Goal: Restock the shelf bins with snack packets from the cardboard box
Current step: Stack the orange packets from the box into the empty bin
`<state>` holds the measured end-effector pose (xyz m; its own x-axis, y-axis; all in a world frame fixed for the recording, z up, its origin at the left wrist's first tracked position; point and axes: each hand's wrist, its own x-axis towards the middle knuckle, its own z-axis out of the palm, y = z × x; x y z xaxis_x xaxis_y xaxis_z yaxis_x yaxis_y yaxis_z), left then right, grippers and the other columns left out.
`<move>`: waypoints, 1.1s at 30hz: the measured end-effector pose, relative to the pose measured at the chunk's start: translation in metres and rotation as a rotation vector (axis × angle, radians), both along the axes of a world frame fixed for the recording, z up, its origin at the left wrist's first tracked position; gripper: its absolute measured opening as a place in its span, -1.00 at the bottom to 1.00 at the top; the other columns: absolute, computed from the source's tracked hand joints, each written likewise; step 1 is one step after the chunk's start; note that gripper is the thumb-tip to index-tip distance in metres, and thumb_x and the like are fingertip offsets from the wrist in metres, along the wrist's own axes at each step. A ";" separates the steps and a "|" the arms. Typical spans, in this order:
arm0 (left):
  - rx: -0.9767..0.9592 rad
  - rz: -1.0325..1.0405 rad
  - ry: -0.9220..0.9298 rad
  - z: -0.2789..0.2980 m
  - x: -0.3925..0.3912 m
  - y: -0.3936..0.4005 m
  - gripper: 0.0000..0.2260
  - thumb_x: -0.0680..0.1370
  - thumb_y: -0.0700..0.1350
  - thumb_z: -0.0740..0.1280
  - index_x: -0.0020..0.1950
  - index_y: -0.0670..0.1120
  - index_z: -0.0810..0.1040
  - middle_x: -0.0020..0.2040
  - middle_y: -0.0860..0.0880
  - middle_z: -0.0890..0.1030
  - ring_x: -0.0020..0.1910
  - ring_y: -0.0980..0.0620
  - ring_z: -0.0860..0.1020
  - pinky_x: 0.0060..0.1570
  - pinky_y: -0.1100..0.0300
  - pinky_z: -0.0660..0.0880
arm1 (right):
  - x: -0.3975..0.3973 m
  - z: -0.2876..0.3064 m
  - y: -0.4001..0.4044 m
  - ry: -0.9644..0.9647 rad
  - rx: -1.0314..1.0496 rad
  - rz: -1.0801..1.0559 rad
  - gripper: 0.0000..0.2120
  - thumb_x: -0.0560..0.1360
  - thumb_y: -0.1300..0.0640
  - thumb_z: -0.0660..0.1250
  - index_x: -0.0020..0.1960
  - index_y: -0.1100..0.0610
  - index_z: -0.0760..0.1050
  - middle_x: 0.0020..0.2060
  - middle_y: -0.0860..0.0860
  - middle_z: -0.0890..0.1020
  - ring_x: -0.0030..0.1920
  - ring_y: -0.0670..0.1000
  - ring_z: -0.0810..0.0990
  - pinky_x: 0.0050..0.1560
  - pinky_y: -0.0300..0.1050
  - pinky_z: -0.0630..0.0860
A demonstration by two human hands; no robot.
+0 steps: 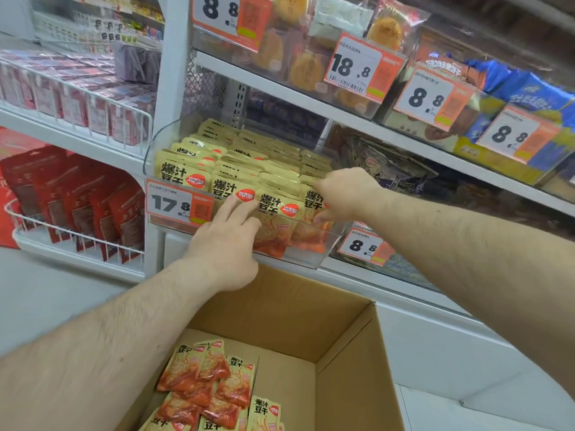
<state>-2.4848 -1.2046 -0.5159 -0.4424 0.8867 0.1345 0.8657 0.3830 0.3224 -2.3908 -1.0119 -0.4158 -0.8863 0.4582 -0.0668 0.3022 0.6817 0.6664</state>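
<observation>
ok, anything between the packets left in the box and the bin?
Nothing visible. The yellow-and-orange snack packets lie in the open brown cardboard box right below the clear plastic shelf bin. Both hands are at the bin's front row.

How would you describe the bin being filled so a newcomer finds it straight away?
Find the white shelf post; the clear bin hangs just right of it, above the box. Unlike its neighbours, it holds rows of yellow packets and carries the 17.8 tag.

A shop, in a snack aisle. White shelves [348,115] hold clear bins [298,250] of packets [183,174], each fronted by an orange price tag [179,205]. Wire baskets [77,241] hold red packs.
</observation>
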 end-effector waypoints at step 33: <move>-0.488 -0.195 -0.281 -0.065 0.046 -0.017 -0.47 0.55 0.00 0.31 0.51 0.04 0.26 0.44 -0.05 0.34 0.40 -0.11 0.31 0.33 -0.03 0.36 | 0.077 -0.245 -0.085 0.348 -0.883 -0.527 -0.87 0.45 0.04 0.31 -0.04 0.02 0.57 -0.06 0.00 0.64 0.00 0.10 0.63 -0.07 -0.08 0.60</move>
